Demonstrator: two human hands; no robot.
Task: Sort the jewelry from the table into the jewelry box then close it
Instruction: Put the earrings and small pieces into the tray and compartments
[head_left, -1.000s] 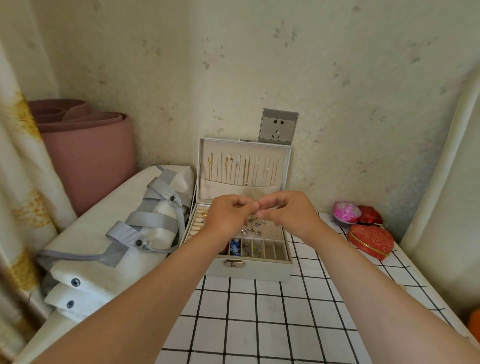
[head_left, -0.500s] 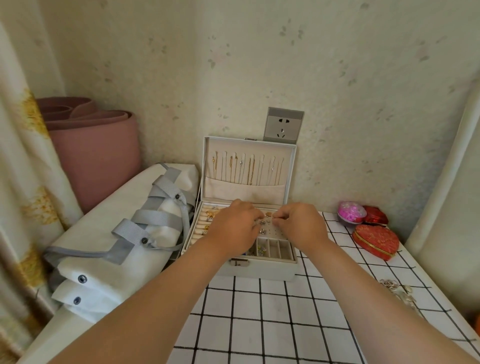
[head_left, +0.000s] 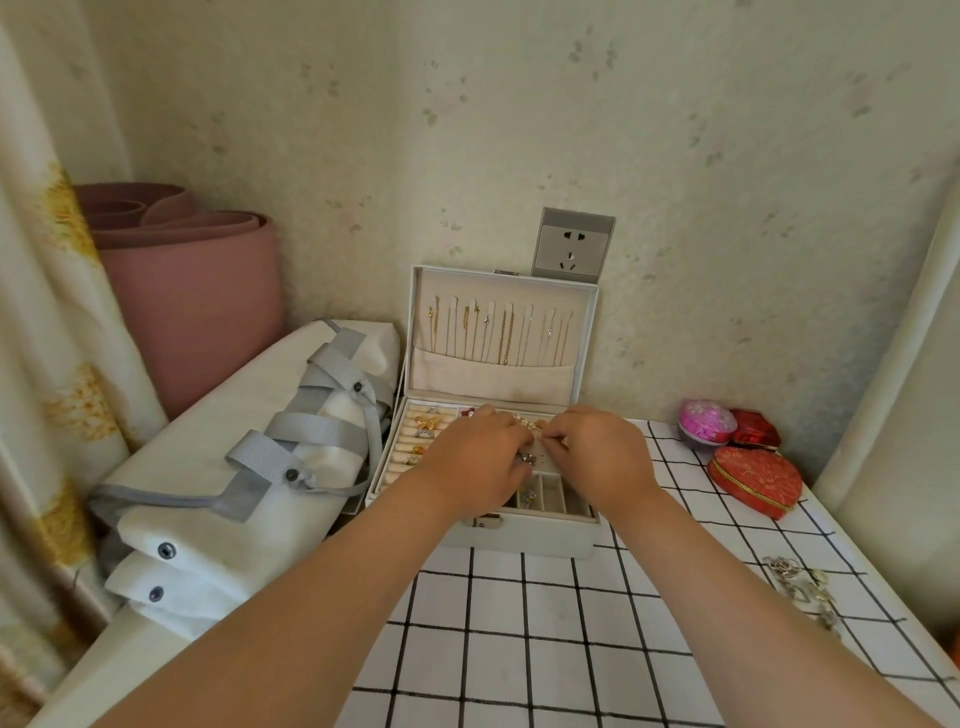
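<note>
Both hands lowered since earlier into jewelry box (head_left: 530, 535); left hand (head_left: 480, 457), right hand (head_left: 597, 454) fingers curled, grip unclear.

hands: 2, left hand (head_left: 480, 457) and right hand (head_left: 597, 457) | open jewelry box (head_left: 530, 535): 1 | heart-shaped red box (head_left: 756, 480): 1 | pink round box (head_left: 706, 421): 1 | wall socket (head_left: 571, 244): 1 | rolled pink mat (head_left: 197, 301): 1 | white bag (head_left: 234, 467): 1

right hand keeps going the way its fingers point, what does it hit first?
The right hand points down and left into the open jewelry box. It would likely meet the earring pad first, or the left hand fingertips right beside it. Depth between them is unclear.
</note>
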